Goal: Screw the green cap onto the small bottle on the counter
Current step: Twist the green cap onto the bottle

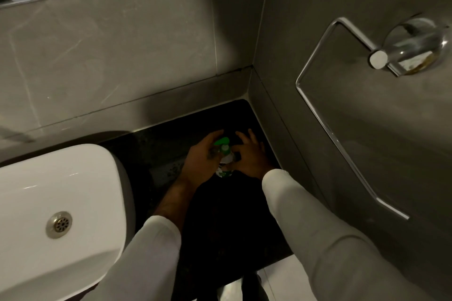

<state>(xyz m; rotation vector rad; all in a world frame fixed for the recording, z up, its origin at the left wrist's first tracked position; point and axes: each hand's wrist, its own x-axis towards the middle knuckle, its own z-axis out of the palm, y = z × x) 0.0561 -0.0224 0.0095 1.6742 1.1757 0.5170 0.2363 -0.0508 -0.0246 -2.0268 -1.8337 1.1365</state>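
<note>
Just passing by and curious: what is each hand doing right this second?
Left hand: closed around the small bottle.
Right hand: fingers at the green cap; whether it grips cannot be told.

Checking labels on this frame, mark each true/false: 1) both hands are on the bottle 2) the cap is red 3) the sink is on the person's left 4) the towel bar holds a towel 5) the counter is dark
1) True: left hand and right hand are both at the bottle.
2) False: the cap is green.
3) True: the white sink is on the left.
4) False: the towel bar is bare.
5) True: the counter is black.
</note>
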